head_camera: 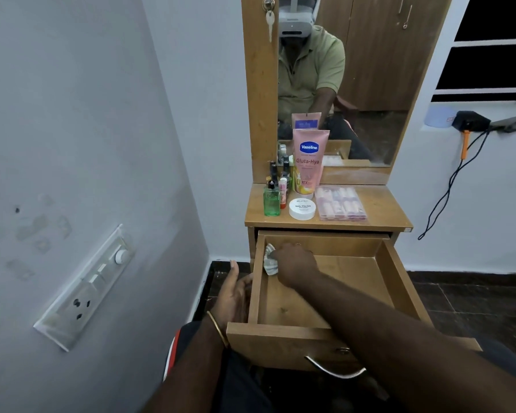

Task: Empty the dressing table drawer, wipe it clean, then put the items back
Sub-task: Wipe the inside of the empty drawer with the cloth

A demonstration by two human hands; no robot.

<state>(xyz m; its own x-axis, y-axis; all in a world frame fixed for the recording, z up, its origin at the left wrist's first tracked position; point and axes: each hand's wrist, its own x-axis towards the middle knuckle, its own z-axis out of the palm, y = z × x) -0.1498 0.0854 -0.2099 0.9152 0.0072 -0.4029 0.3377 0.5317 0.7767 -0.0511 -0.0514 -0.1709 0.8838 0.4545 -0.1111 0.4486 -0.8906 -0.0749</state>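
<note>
Crowding tabletop, Vaseline tube, nail box

The wooden dressing table top is carrying a green bottle, a white nail polish jar, an upright pink lotion tube, a clear nail box and several small dark bottles standing at its back left.

Read "Vaseline", "Gluta-Hya", "10X" on pink tube. Read "NAIL POLISH" on white round jar, just in front of tube. Smaller print on both illegible.
</note>
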